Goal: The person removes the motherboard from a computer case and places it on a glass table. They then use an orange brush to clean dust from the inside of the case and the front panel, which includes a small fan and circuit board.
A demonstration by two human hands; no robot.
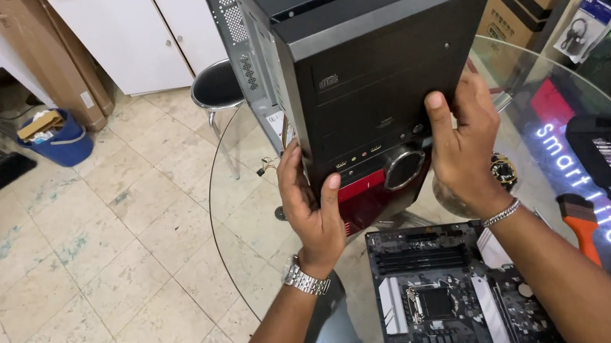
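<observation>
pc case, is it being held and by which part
Yes: both hands grip the PC case at its front panel's lower end, left hand on one side, right hand on the other.

The black computer tower case [378,64] has a matt plastic front panel with a glossy red strip and a shiny chrome-ringed round button, while its perforated side is bare grey sheet metal. The round table [249,228] beneath it is clear, glossy glass, and the dark motherboard [446,304] lying on it shows brushed silver metal heat sinks. The left hand [310,203] wears a polished steel link watch; the floor [78,270] is worn, dull, speckled tile.
</observation>
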